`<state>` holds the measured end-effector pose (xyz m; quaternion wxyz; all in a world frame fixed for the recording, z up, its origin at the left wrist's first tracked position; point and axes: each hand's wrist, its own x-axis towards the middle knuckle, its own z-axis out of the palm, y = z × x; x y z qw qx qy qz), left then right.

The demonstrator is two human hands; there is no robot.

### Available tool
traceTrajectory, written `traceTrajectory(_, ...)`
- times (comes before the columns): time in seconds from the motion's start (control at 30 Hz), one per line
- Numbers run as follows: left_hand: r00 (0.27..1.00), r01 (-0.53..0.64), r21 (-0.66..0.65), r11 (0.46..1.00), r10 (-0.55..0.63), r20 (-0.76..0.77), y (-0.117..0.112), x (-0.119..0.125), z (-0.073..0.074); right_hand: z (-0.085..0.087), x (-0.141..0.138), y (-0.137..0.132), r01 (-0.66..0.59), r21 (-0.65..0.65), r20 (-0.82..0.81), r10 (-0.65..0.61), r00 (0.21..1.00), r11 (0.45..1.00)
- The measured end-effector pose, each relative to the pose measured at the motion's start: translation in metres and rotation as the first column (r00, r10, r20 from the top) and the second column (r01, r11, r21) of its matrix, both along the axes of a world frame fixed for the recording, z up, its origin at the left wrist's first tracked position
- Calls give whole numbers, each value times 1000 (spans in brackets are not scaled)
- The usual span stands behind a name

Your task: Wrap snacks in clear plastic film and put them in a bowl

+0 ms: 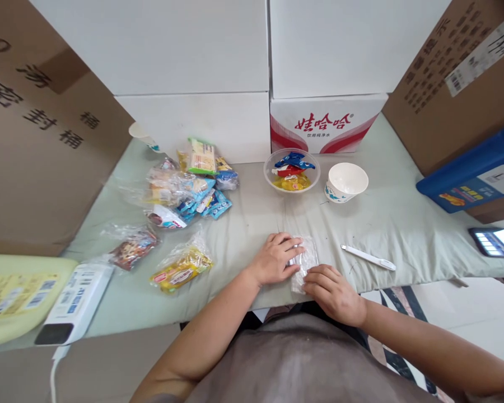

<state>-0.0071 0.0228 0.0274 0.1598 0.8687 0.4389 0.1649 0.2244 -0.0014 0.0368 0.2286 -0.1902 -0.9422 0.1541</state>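
Note:
A small clear plastic bag (pixel 306 254) lies flat on the cloth-covered surface in front of me. My left hand (pixel 279 258) rests on its left side, fingers spread and stretched over the plastic. At the lower right edge my right hand (pixel 334 294) is closed, its bent fingers together on the bag; the thumb is mostly hidden. To the right lies a white utility knife (pixel 368 257). Beyond my hands stand a clear round bowl (pixel 269 178) with blue, red and yellow packets in it and a white paper cup (pixel 348 193).
On the left are a pile of wrapped snacks (pixel 189 187), a yellow snack packet (pixel 182 271), a brown snack packet (pixel 134 248) and a white power bank (pixel 78 299). White boxes (pixel 193 123) wall the back. A blue jug (pixel 474 173) and a phone (pixel 498 242) are at right.

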Motion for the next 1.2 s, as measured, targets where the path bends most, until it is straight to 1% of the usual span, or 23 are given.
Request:
traceTrajectory(0.1, 999, -10, -5, 1000, 11, 42, 1, -1, -2, 7, -9, 20, 67, -12, -7, -67, 998, 998)
traceTrajectory(0.17, 996, -32, 23, 999, 30, 80, 1, -2, -5, 7, -17, 40, 174, -15, 36, -173, 984, 985)
traceTrajectory(0.27, 989, -60, 104, 993, 45, 142, 2, -2, -12, 1, -32, 67, 336, -4, 162, -331, 930, 942)
traceTrajectory(0.33, 980, -85, 149, 985, 56, 190, 2, -3, -15, -6, -40, 77, 400, 31, 246, -395, 885, 916)
traceTrajectory(0.43, 967, -128, 148, 981, 90, 237, 2, -3, -17, -14, -49, 79, 422, 105, 301, -433, 849, 900)
traceTrajectory(0.53, 975, -142, 104, 984, 120, 188, 4, -2, -14, -20, -51, 76, 419, 142, 287, -442, 850, 897)
traceTrajectory(0.6, 977, -173, 92, 981, 159, 141, 5, 1, -12, -21, -48, 78, 443, 151, 271, -468, 841, 884)
traceTrajectory(0.67, 973, -211, 83, 974, 201, 116, 6, 3, -11, -19, -43, 83, 498, 168, 245, -526, 815, 851)
traceTrajectory(0.77, 971, -224, 69, 972, 216, 106, 8, 4, -12, -13, -32, 89, 600, 203, 143, -630, 763, 774)
traceTrajectory(0.8, 971, -221, 68, 973, 214, 106, 8, 4, -12, -10, -29, 89, 604, 204, 98, -630, 771, 771)
traceTrajectory(0.83, 971, -220, 69, 973, 212, 106, 8, 3, -13, -9, -27, 87, 575, 197, 60, -595, 801, 794)
traceTrajectory(0.87, 972, -219, 70, 973, 211, 105, 7, 3, -13, -8, -27, 83, 505, 186, 38, -520, 853, 843)
traceTrajectory(0.9, 972, -218, 71, 973, 210, 102, 7, 3, -13, -8, -27, 77, 406, 173, 38, -418, 908, 897)
traceTrajectory(0.93, 973, -217, 71, 974, 209, 97, 7, 2, -14, -9, -27, 71, 303, 156, 59, -315, 947, 940)
traceTrajectory(0.97, 973, -218, 72, 973, 211, 93, 6, 2, -14, -11, -28, 65, 221, 139, 98, -235, 967, 965)
traceTrajectory(1.0, 973, -220, 74, 973, 213, 95, 6, 1, -14, -13, -28, 60, 172, 122, 147, -190, 971, 977)
traceTrajectory(1.03, 971, -223, 77, 972, 215, 102, 5, 1, -15, -14, -28, 57, 151, 104, 202, -170, 964, 983)
traceTrajectory(1.1, 967, -229, 80, 970, 218, 131, 5, -1, -15, -10, -23, 61, 133, 61, 293, -145, 945, 989)
traceTrajectory(1.17, 965, -223, 76, 972, 209, 159, 5, -2, -16, 5, -12, 78, 133, 24, 303, -134, 943, 991)
traceTrajectory(1.2, 964, -219, 73, 973, 205, 168, 5, -3, -16, 17, -6, 92, 174, 26, 274, -175, 946, 984)
